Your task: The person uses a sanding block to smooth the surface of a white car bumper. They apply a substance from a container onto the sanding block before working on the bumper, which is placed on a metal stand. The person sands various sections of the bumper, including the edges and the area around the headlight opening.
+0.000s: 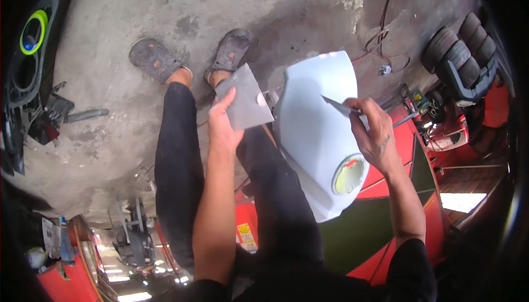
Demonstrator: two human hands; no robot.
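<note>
My left hand (225,119) grips a flat grey square plate (247,106) by its near edge, thumb on top. A small pale dab of paste (260,99) sits near the plate's right side. In my right hand (376,131) a thin putty knife (334,105) is pinched, its pointed blade aimed left over a light blue-grey curved body panel (314,137). Whether the blade touches the panel I cannot tell. A round recess with a yellow-green, rough-edged fill (348,176) shows in the panel's lower right. Several small pale spots mark its far edge.
Beneath the panel is a red and dark green surface (352,241). A thin hose (380,40) lies coiled on the concrete floor (138,4). Dark rounded parts (443,49) stand at far right. A black part with a bright green ring (34,32) is at far left.
</note>
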